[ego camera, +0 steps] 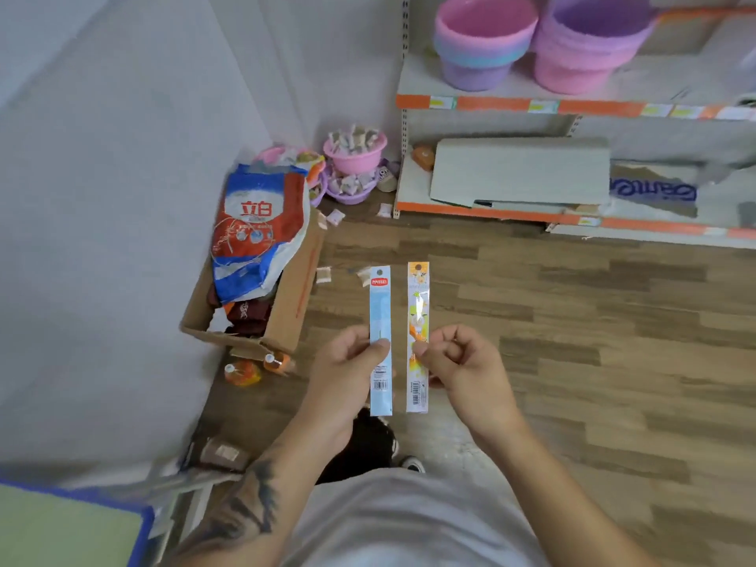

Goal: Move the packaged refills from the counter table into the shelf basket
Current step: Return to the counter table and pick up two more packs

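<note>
Above the floor, each hand pinched one upright refill mid-length: left hand the blue refill, right hand the yellow refill. Both looked light, thin, slippery and bendable.

Single head-worn wide-angle view, looking forward and steeply down, near the hands, floor beyond

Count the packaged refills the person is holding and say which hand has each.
2. The blue refill pack is pinched in the left hand; the yellow-orange refill pack is pinched in the right hand. They are held upright, side by side, apart. No others are visible.
</note>
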Demonstrator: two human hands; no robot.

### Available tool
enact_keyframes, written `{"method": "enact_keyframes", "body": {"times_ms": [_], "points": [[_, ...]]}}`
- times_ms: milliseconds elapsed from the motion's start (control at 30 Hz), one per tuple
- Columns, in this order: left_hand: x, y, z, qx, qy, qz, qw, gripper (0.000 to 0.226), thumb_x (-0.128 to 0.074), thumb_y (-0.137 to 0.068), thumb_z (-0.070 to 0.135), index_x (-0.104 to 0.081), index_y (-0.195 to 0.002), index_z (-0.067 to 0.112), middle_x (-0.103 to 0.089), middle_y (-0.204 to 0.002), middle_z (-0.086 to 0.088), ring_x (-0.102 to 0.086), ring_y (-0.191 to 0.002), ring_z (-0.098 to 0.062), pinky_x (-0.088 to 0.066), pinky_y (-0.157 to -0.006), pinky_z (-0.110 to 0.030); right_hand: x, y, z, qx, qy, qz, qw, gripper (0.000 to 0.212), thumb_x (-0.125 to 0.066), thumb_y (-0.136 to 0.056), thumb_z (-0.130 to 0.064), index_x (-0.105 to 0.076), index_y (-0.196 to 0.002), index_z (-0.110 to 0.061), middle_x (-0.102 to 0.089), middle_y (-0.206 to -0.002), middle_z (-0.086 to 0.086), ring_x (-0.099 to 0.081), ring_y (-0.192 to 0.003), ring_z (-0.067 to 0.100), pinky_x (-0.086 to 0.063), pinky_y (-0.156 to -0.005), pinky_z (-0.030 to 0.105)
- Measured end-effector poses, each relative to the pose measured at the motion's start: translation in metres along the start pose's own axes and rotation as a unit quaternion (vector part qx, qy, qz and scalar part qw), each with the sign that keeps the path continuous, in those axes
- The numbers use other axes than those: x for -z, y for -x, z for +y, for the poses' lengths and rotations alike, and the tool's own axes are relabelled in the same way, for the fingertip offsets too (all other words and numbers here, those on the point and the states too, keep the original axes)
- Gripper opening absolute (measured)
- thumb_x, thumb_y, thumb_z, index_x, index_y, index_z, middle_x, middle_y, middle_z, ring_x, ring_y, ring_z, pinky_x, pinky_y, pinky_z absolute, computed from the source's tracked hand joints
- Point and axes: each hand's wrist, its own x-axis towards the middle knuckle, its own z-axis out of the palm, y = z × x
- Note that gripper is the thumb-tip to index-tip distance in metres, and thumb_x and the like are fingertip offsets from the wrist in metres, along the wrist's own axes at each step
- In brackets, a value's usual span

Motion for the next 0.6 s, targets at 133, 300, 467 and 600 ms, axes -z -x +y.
{"method": "enact_keyframes", "body": {"times_ms": [133,300,467,600], "points": [[-0.049,-0.035,0.023,0.002,-0.025,-0.067,0.997,0.015,-0.062,-0.102,0.014,-0.072,-0.111,0.021,-0.080,-0.100,0.002,-0.077,-0.093,-0.018,-0.060,-0.093,-0.050,0.035,-0.024,-0.012,-0.004,-0.015,0.064,0.998,0.014,-0.076,-0.093,-0.011,-0.064,-0.086,-0.010,-0.054,-0.068,0.012,-0.052,-0.069,0.026,-0.050,-0.071,0.044],[-0.104,-0.100,0.068,0.006,-0.037,-0.134,0.990,0.016,-0.061,-0.102,0.014,-0.073,-0.111,0.021,-0.079,-0.101,0.001,-0.077,-0.094,-0.020,-0.060,-0.093,-0.052,0.070,-0.079,-0.048,0.003,-0.010,0.140,0.990,0.014,-0.074,-0.094,-0.011,-0.062,-0.089,-0.006,-0.059,-0.073,0.020,-0.055,-0.069,0.025,-0.049,-0.066,0.036],[-0.141,-0.178,0.143,-0.013,-0.017,-0.174,0.984,0.012,-0.062,-0.102,0.016,-0.073,-0.107,0.018,-0.079,-0.100,-0.003,-0.077,-0.093,-0.025,-0.059,-0.092,-0.055,0.085,-0.161,-0.109,0.022,0.015,0.178,0.984,0.015,-0.076,-0.093,-0.016,-0.064,-0.091,-0.007,-0.066,-0.080,0.026,-0.059,-0.070,0.023,-0.051,-0.064,0.030],[-0.154,-0.236,0.200,-0.036,0.004,-0.179,0.983,0.010,-0.064,-0.101,0.017,-0.072,-0.105,0.018,-0.078,-0.100,-0.007,-0.075,-0.093,-0.029,-0.060,-0.091,-0.054,0.080,-0.227,-0.158,0.039,0.041,0.173,0.983,0.014,-0.075,-0.094,-0.016,-0.064,-0.088,-0.010,-0.064,-0.075,0.009,-0.057,-0.069,0.018,-0.050,-0.063,0.025]]}}
